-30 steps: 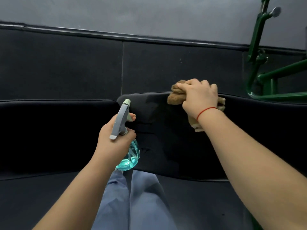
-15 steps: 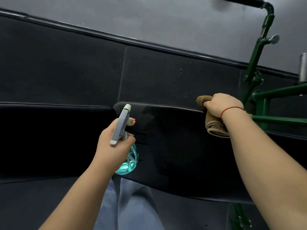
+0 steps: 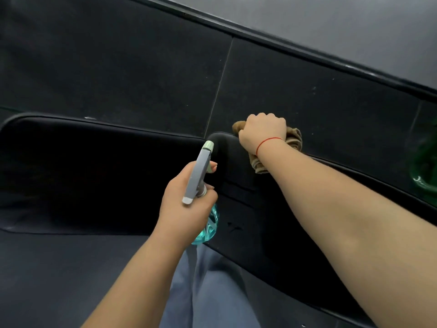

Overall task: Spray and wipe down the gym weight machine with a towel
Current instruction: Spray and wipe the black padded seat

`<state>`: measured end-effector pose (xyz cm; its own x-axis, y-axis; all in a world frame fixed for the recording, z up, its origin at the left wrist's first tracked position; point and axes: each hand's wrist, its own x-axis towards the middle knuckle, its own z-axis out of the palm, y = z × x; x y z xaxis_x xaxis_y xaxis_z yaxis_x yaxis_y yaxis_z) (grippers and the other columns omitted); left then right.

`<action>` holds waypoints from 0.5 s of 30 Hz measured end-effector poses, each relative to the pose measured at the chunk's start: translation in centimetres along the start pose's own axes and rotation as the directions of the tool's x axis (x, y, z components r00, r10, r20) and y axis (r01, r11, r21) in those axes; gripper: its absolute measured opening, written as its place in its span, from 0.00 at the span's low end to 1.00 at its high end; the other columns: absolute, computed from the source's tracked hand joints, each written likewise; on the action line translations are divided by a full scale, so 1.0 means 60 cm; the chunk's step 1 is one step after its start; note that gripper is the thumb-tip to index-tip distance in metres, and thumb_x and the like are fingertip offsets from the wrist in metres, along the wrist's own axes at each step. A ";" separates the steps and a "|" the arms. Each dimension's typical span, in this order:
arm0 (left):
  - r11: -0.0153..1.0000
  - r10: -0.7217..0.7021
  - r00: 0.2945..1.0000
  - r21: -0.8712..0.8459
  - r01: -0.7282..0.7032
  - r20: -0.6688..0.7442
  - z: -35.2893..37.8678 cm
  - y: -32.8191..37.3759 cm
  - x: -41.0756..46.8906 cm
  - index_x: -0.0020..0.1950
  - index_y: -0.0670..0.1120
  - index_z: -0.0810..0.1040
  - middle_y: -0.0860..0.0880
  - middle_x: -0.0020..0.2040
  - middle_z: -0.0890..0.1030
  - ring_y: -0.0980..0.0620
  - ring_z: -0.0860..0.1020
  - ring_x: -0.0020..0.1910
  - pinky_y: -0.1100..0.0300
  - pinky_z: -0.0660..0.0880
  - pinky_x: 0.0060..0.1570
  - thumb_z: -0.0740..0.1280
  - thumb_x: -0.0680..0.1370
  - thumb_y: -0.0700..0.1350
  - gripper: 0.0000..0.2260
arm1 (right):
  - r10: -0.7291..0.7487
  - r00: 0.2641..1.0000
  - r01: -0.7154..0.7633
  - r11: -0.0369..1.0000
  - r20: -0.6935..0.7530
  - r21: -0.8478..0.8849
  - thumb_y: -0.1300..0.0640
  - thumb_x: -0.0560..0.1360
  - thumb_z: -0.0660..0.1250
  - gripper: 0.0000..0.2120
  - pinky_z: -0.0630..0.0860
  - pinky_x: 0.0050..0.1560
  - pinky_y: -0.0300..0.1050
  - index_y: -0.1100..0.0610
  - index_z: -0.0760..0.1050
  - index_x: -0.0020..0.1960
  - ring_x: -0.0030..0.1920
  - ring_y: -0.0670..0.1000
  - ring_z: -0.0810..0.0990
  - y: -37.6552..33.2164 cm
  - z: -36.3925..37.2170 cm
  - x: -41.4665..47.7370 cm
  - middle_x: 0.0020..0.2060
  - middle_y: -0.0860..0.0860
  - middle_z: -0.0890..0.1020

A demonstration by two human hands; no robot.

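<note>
My left hand (image 3: pixel 186 204) grips a spray bottle (image 3: pixel 198 176) with a grey trigger head and a clear teal body, nozzle pointing up and away over the machine's black pad (image 3: pixel 272 223). My right hand (image 3: pixel 262 131) clutches a bunched brown towel (image 3: pixel 294 138) and presses it on the top left corner of that pad; part of the towel hangs below my wrist. A second black pad (image 3: pixel 94 176) lies to the left, separated by a narrow gap.
Dark floor tiles (image 3: pixel 307 95) run behind the pads up to a black skirting and grey wall (image 3: pixel 354 24). A blurred green frame part (image 3: pixel 425 166) shows at the right edge. My blue trousers (image 3: pixel 208 292) fill the bottom centre.
My right hand slid the towel leftward along the pad's top edge to its left corner. The view tilted and the green frame moved almost out of sight. My left hand kept the bottle steady.
</note>
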<state>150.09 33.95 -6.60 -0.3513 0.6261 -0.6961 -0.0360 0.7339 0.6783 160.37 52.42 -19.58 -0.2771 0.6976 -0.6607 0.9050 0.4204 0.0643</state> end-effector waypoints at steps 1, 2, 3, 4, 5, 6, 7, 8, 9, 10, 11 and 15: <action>1.000 0.001 1.000 0.003 -0.001 -0.006 -0.003 0.000 0.001 0.52 0.59 0.78 0.51 0.44 0.80 0.49 0.80 0.45 0.64 0.78 0.44 0.69 0.75 0.31 0.20 | -0.042 0.999 0.042 0.999 -0.017 -0.027 0.50 0.79 0.58 0.16 0.68 0.51 0.54 0.55 0.75 0.61 0.56 0.59 0.76 -0.015 0.004 0.010 0.56 0.55 0.79; 1.000 0.005 1.000 0.008 -0.004 -0.014 -0.006 -0.001 0.003 0.52 0.59 0.78 0.52 0.45 0.80 0.49 0.80 0.46 0.61 0.79 0.46 0.69 0.75 0.31 0.21 | -0.085 0.996 0.083 0.995 -0.031 -0.053 0.51 0.79 0.59 0.15 0.68 0.53 0.54 0.56 0.75 0.62 0.57 0.59 0.75 -0.030 0.009 0.019 0.57 0.55 0.79; 1.000 0.008 1.000 0.014 -0.007 -0.020 -0.008 -0.002 0.004 0.51 0.60 0.78 0.54 0.45 0.80 0.49 0.80 0.46 0.58 0.80 0.48 0.69 0.75 0.31 0.21 | -0.123 0.991 0.119 0.990 -0.046 -0.074 0.51 0.79 0.59 0.15 0.69 0.54 0.54 0.56 0.75 0.62 0.57 0.58 0.75 -0.042 0.013 0.027 0.57 0.55 0.79; 1.000 0.008 1.000 0.018 -0.007 -0.026 -0.011 -0.003 0.006 0.51 0.60 0.77 0.54 0.46 0.80 0.48 0.80 0.46 0.56 0.80 0.49 0.69 0.75 0.31 0.21 | -0.163 0.985 0.157 0.983 -0.058 -0.092 0.52 0.80 0.59 0.14 0.69 0.54 0.54 0.56 0.75 0.62 0.58 0.58 0.75 -0.052 0.017 0.034 0.57 0.55 0.79; 1.000 0.008 0.999 0.020 -0.007 -0.033 -0.015 -0.005 0.007 0.50 0.60 0.77 0.55 0.46 0.80 0.48 0.80 0.46 0.54 0.80 0.50 0.69 0.75 0.31 0.22 | -0.207 0.976 0.198 0.974 -0.073 -0.110 0.52 0.80 0.60 0.14 0.69 0.55 0.54 0.55 0.75 0.62 0.58 0.58 0.74 -0.060 0.021 0.039 0.57 0.54 0.79; 1.000 0.008 0.999 0.016 -0.008 -0.039 -0.016 -0.005 0.008 0.50 0.60 0.77 0.54 0.47 0.80 0.47 0.80 0.46 0.53 0.80 0.50 0.69 0.75 0.31 0.22 | -0.259 0.961 0.246 0.960 -0.094 -0.131 0.51 0.80 0.61 0.14 0.69 0.56 0.54 0.55 0.75 0.63 0.59 0.58 0.74 -0.062 0.024 0.042 0.57 0.54 0.79; 1.000 0.007 0.999 0.009 -0.007 -0.047 -0.018 -0.008 0.009 0.50 0.60 0.78 0.53 0.47 0.80 0.46 0.81 0.46 0.53 0.80 0.50 0.69 0.75 0.31 0.22 | -0.326 0.937 0.306 0.939 -0.121 -0.159 0.51 0.80 0.62 0.14 0.69 0.56 0.54 0.55 0.75 0.64 0.59 0.58 0.74 -0.064 0.028 0.044 0.58 0.54 0.79; 1.000 0.003 0.999 -0.001 -0.003 -0.053 -0.020 -0.009 0.010 0.51 0.59 0.78 0.51 0.47 0.81 0.45 0.81 0.47 0.55 0.81 0.49 0.69 0.74 0.31 0.21 | -0.409 0.899 0.378 0.905 -0.155 -0.193 0.51 0.80 0.63 0.15 0.69 0.56 0.54 0.55 0.75 0.64 0.60 0.57 0.74 -0.064 0.032 0.046 0.59 0.53 0.79; 1.000 -0.001 0.998 -0.010 0.000 -0.056 -0.021 -0.010 0.011 0.51 0.59 0.78 0.49 0.46 0.81 0.44 0.81 0.47 0.59 0.80 0.47 0.69 0.74 0.31 0.21 | -0.500 0.845 0.457 0.859 -0.191 -0.229 0.51 0.80 0.64 0.15 0.69 0.55 0.54 0.54 0.75 0.65 0.60 0.57 0.74 -0.063 0.037 0.046 0.59 0.52 0.79; 1.000 -0.006 0.998 -0.015 0.006 -0.056 -0.021 -0.010 0.012 0.52 0.58 0.78 0.46 0.45 0.82 0.43 0.80 0.47 0.62 0.80 0.45 0.69 0.74 0.31 0.20 | -0.581 0.787 0.528 0.808 -0.206 -0.262 0.51 0.80 0.64 0.16 0.69 0.54 0.53 0.53 0.75 0.66 0.61 0.57 0.74 -0.062 0.042 0.046 0.60 0.51 0.79; 1.000 -0.010 0.999 -0.014 0.009 -0.051 -0.019 -0.010 0.011 0.52 0.57 0.79 0.45 0.45 0.82 0.43 0.80 0.48 0.64 0.79 0.43 0.69 0.75 0.31 0.20 | -0.639 0.740 0.579 0.764 -0.211 -0.284 0.51 0.80 0.64 0.17 0.69 0.54 0.53 0.52 0.75 0.67 0.62 0.56 0.74 -0.060 0.046 0.043 0.62 0.50 0.79; 1.000 0.006 0.999 0.003 -0.006 -0.036 -0.010 0.000 0.004 0.53 0.55 0.78 0.45 0.48 0.82 0.45 0.80 0.47 0.61 0.80 0.46 0.69 0.75 0.31 0.19 | -0.657 0.725 0.598 0.750 -0.208 -0.282 0.52 0.79 0.66 0.19 0.69 0.55 0.52 0.49 0.73 0.70 0.65 0.55 0.71 -0.055 0.042 0.027 0.65 0.47 0.77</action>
<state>149.46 33.97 -6.65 -0.3846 0.6208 -0.6832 -0.0315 0.7308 0.6819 157.73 50.68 -22.71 -0.8624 0.3505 -0.3654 0.4220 0.8963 -0.1363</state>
